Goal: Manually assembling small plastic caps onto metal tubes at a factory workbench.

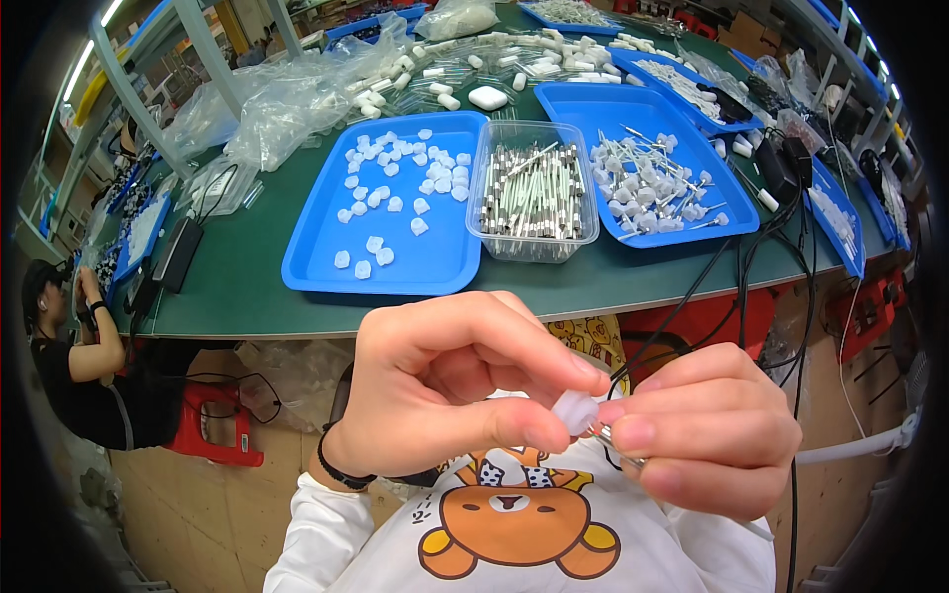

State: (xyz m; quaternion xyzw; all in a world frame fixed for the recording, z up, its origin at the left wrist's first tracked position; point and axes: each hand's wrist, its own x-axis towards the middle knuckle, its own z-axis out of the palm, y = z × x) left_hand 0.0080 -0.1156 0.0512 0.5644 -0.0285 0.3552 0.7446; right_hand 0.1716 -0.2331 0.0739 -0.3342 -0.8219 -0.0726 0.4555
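Between the thumb and forefinger of my left hand is a small translucent white cap. My right hand pinches a thin metal-ended stem, its tip against the cap's underside. Most of the stem is hidden by my right fingers. Both hands are in front of my chest, off the table's near edge. Beyond them, a blue tray holds loose white caps. A clear plastic box beside it is packed with thin pale stems with dark and silvery ends. Capped stems lie heaped in another blue tray.
The green table has white cylinders and clear tubes piled at its back. Plastic bags lie at the far left. Black cables hang over the right front edge. At the left, another person sits near a red stool.
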